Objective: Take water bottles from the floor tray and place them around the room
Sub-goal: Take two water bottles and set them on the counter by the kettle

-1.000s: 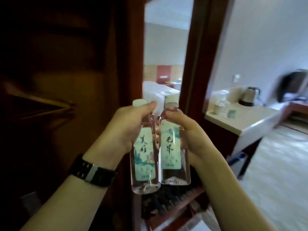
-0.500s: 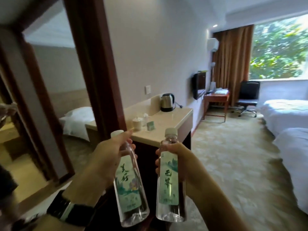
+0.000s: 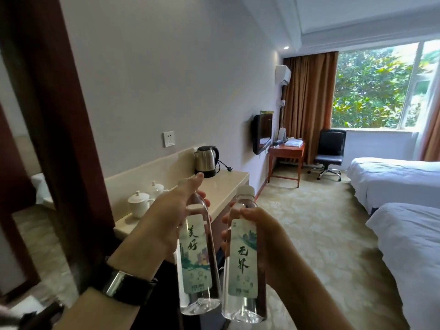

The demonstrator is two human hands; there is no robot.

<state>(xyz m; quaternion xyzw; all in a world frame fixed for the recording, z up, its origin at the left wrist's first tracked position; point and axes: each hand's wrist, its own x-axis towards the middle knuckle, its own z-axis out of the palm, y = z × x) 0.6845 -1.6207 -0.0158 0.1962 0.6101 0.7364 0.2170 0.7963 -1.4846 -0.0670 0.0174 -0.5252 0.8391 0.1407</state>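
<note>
Clear water bottles (image 3: pixel 198 260) stand upright, one clamped in each hand (left hand (image 3: pixel 164 217) nearer); countertop (image 3: pixel 228 184) lies ahead-left

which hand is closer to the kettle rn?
Left. The left hand holds its bottle just below and in front of the kettle, thumb nearly overlapping its base. The right hand sits lower and further right.

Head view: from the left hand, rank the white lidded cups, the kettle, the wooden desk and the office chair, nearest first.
From the left hand:
1. White lidded cups, on the counter just left of the hand.
2. Kettle, at the counter's far end by the wall.
3. Wooden desk, against the left wall under the TV.
4. Office chair, beyond the desk, by the window.
</note>
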